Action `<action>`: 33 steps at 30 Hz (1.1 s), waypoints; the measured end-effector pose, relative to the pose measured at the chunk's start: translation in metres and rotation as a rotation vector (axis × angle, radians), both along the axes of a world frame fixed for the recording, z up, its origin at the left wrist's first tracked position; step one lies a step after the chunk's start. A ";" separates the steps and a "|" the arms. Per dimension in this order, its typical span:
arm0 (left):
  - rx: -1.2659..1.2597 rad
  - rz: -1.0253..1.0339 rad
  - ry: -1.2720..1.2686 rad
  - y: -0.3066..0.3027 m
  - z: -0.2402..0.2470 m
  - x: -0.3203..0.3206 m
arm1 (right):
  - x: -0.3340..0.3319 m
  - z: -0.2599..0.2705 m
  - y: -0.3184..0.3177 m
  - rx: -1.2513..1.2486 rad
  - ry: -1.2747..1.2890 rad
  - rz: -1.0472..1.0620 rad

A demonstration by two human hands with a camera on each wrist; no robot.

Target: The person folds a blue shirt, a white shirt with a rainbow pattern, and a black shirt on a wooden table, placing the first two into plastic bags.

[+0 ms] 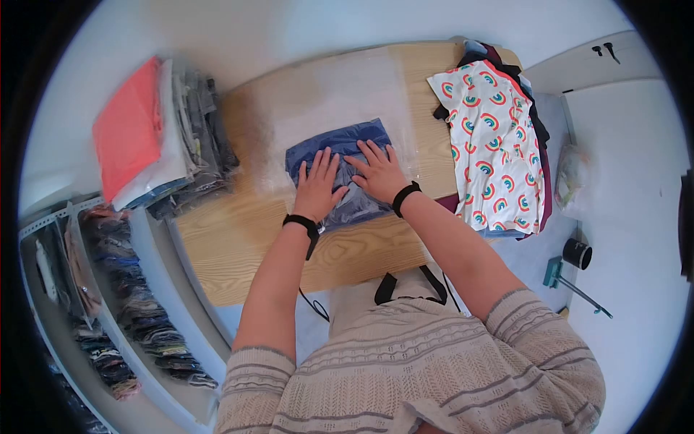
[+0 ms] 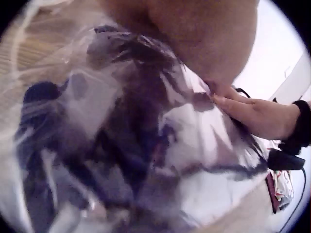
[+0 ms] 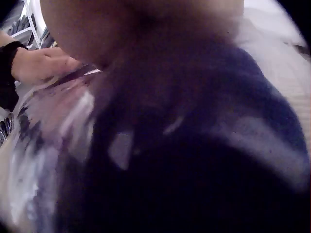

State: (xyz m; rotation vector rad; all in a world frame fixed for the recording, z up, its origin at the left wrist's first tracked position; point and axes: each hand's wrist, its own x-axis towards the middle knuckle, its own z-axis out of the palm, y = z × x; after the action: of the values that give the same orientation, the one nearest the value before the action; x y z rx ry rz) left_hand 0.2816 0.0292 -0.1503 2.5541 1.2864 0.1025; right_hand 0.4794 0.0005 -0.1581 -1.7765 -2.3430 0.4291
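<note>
A folded navy-blue garment [image 1: 314, 142] lies on the wooden table inside a clear plastic bag [image 2: 189, 136], whose shiny film wrinkles across it. My left hand [image 1: 316, 185] rests on the left part of the packed garment, fingers spread and fairly straight. On its right part lies my right hand [image 1: 379, 175], palm down with the fingers spread. Both hands touch the film from above, thumbs pointing towards each other. Up close in the right wrist view, the dark cloth [image 3: 194, 179] fills most of the picture under the plastic.
Clear plastic sheets [image 1: 340, 83] lie behind the package on the table [image 1: 238, 278]. At the right is a clothes pile topped by a white rainbow-print shirt [image 1: 495, 145]. Bagged garments, a coral one [image 1: 130, 123] outermost, stand at the left. Below them a shelf [image 1: 119, 289] holds packed clothes.
</note>
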 end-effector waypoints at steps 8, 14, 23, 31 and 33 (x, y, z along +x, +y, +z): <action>-0.024 -0.112 0.106 -0.084 0.037 -0.022 | 0.000 -0.008 0.000 -0.013 -0.018 0.010; 0.203 -0.130 0.116 -0.087 -0.011 -0.029 | 0.009 0.016 0.000 -0.132 0.047 0.009; -0.325 -0.012 -0.022 -0.041 0.064 -0.029 | 0.069 0.061 -0.069 0.031 0.202 0.199; -0.065 0.003 -0.134 0.006 0.150 -0.045 | 0.060 0.113 -0.010 0.401 0.264 0.092; -0.034 0.000 -0.218 -0.002 0.205 -0.051 | 0.061 0.167 -0.008 0.299 0.281 0.119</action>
State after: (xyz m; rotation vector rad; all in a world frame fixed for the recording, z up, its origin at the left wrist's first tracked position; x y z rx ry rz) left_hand 0.2304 0.0271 0.0551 2.4349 1.1951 0.3458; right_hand 0.5403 -0.0070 0.0091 -1.3546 -2.1865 0.3022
